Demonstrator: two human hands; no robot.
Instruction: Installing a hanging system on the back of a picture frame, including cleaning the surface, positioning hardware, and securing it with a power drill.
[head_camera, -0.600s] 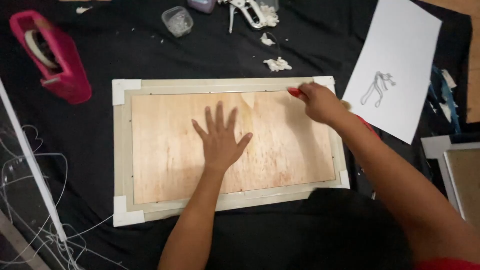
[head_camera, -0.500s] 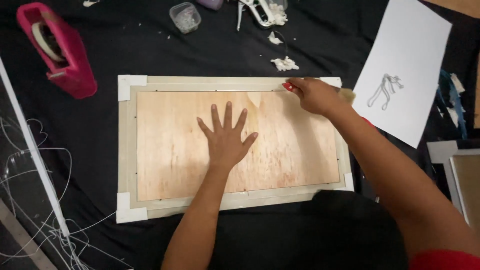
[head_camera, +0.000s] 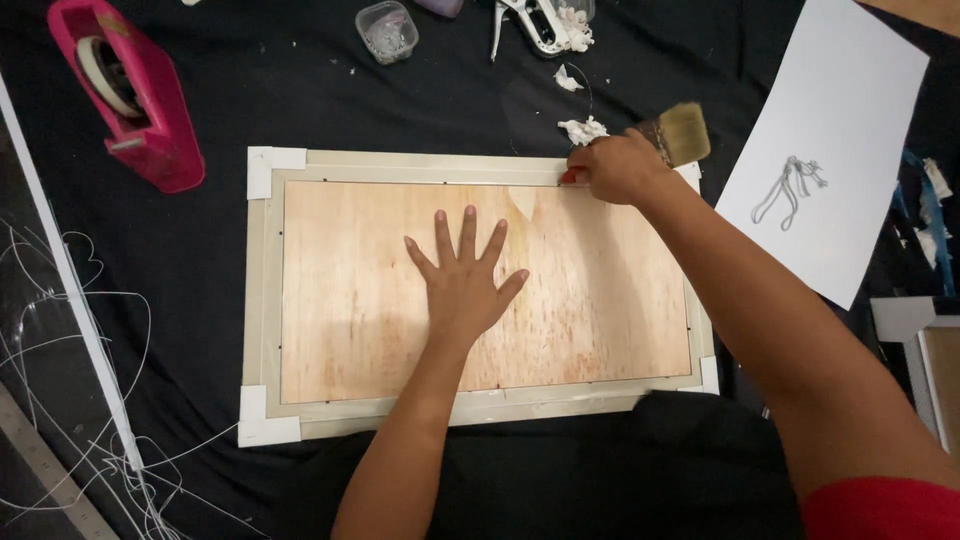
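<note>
**Brush swings up at the frame's top edge**

The right hand (head_camera: 618, 168), fist closed around a red-handled, tan-bristled paintbrush (head_camera: 676, 136), has lifted its bristles into view. The left hand (head_camera: 462, 283), fingers spread, stays flat on the pale plywood-backed wooden frame (head_camera: 350, 300) lying on black cloth (head_camera: 300, 100).

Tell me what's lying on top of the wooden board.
The left hand lies flat, fingers spread, on the wooden board. The right hand, holding a paintbrush, rests at its top edge. The wood beneath both hands is hidden.

brush (head_camera: 678, 135) handle hidden inside right hand (head_camera: 620, 168), stapler (head_camera: 535, 22) cut by top edge, small tub (head_camera: 387, 30) contents unclear
</note>
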